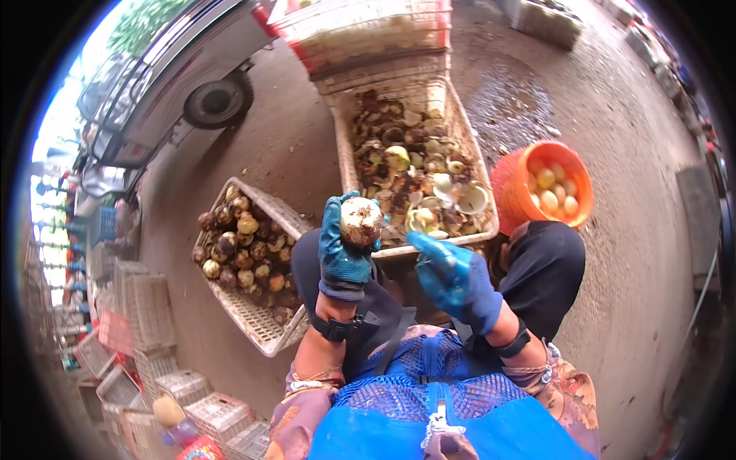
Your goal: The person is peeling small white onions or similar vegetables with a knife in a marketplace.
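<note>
My left hand (343,249), in a blue-green coated glove, is closed around a round, brown-stained whitish onion (361,221), held up near the front left corner of the peel crate. My right hand (452,277), gloved the same way, is just right of it and apart from it. Its fingers stretch toward the crate's front rim, and I see nothing held in them. In front of both hands, the pale plastic crate (475,146) holds brown and white onion peels (383,165) and a greenish onion (397,158).
Unpeeled onions (244,249) fill a tilted crate (264,341) at left. At right, an orange bucket (510,188) holds several pale peeled onions (548,201). Stacked crates (364,46) stand behind the peel crate. A vehicle (172,84) is at upper left; more crates (149,314) are at lower left.
</note>
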Tool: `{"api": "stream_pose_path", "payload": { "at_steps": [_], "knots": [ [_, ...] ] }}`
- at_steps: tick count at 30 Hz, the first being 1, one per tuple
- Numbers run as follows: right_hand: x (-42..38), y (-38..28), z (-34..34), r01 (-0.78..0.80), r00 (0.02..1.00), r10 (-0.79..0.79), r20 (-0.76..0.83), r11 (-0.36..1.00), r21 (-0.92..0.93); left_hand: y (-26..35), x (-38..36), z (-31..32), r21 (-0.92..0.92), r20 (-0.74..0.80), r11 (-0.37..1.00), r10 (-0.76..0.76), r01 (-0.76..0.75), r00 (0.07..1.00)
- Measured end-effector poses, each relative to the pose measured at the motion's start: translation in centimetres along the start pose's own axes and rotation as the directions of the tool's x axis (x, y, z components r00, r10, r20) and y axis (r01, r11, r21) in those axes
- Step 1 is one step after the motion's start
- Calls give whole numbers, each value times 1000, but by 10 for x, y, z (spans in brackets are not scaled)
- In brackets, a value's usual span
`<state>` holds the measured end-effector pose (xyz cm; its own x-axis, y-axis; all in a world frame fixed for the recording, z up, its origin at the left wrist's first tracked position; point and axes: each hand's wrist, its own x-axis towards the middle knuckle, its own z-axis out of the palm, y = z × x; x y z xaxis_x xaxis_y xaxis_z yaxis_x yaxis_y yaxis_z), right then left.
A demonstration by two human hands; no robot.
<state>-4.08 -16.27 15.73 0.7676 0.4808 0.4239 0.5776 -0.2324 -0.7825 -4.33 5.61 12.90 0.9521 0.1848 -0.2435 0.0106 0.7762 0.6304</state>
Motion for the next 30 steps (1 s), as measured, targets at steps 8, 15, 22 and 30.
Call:
{"api": "stream_pose_path", "payload": {
  "at_steps": [8,15,22,30],
  "knots": [
    [-26,18,1,-48,996,72,54,937,-347,-48,6,9,227,-2,951,216,-210,976],
    [-24,24,3,-87,974,193,121,805,-586,-67,17,-12,387,-13,878,310,-281,951],
    [-26,36,26,-133,959,270,83,693,-709,-81,22,-11,457,-99,813,451,-362,887],
    [-13,24,21,-188,860,472,192,644,-742,-89,24,-24,556,-27,722,512,-413,858]
  ]
}}
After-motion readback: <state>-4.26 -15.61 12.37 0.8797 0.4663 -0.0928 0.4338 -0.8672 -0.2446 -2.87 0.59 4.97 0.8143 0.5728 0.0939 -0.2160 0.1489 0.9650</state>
